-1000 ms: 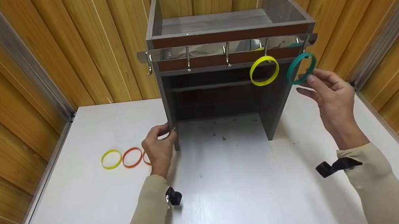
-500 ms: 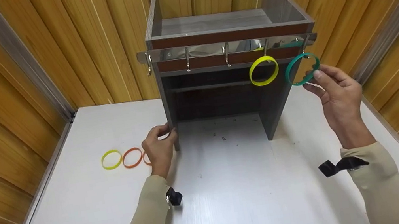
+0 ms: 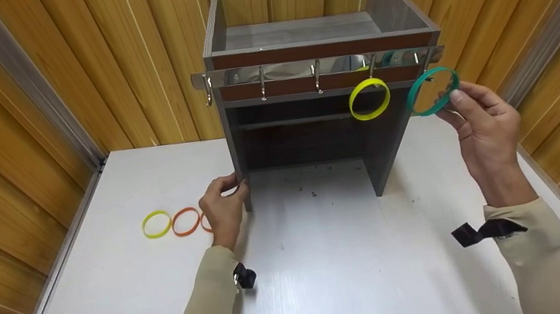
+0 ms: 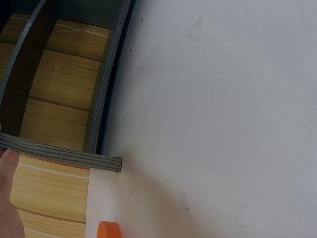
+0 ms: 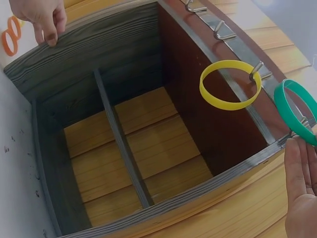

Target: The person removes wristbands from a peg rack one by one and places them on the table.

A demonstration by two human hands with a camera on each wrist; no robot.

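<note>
1. The teal ring (image 3: 422, 112) is in the air at the right end of the hook strip (image 3: 289, 70), upright and slightly tilted, its opening in line with the tip of the rightmost hook (image 3: 427, 66); whether the hook passes through it cannot be told.
2. The right hand (image 3: 492, 132) pinches that ring at its lower right rim, the thumb in front and the fingers behind, the gap between them only as narrow as the band.
3. The left hand (image 3: 224, 202) holds the front edge of the left side panel (image 3: 233, 136) low down, thumb and fingers drawn close about the board.
4. A yellow ring (image 3: 370, 117) hangs from the fourth hook from the left, beside the teal one and apart from it.
5. The strip carries five hooks and runs across the reddish-brown front board (image 3: 324, 47) of a grey cabinet (image 3: 388, 151).
6. The cabinet's upper compartment (image 3: 302, 30) has a grey floor between two raised sides; below is an open, dark space crossed by a bar.
7. On the white table (image 3: 334, 283), left of the cabinet, lie a lime-yellow ring (image 3: 159, 235), an orange ring (image 3: 186, 233) and a second orange ring (image 3: 203, 224), partly hidden by the left hand.
8. Wood-patterned walls (image 3: 157, 58) stand around the table.
</note>
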